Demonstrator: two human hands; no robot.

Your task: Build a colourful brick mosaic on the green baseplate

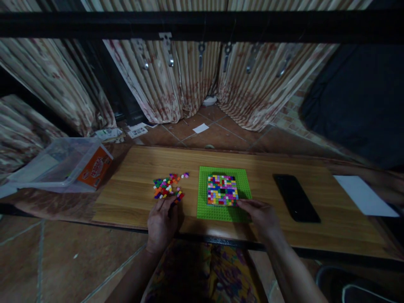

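Note:
A green studded baseplate (224,214) lies on the wooden board, carrying a square block of multicoloured toy bricks (222,190) with a dark spot near its middle. At the block's lower right corner, the thumb and forefinger of my right hand (260,214) are pinched together; a small piece between them cannot be made out. Loose toy bricks (166,185) in many colours form a scattered pile left of the plate. My left hand (162,221) rests at the near edge of this pile, fingers curled and closed among the bricks. Its fingertips partly hide what they grip.
A black phone (296,198) lies right of the plate, with a white sheet (364,195) beyond it. Left of the board (126,202) stands a clear plastic box (72,164) with an orange label. Striped curtains (176,84) hang behind, below a dark bar (202,25) with metal hooks.

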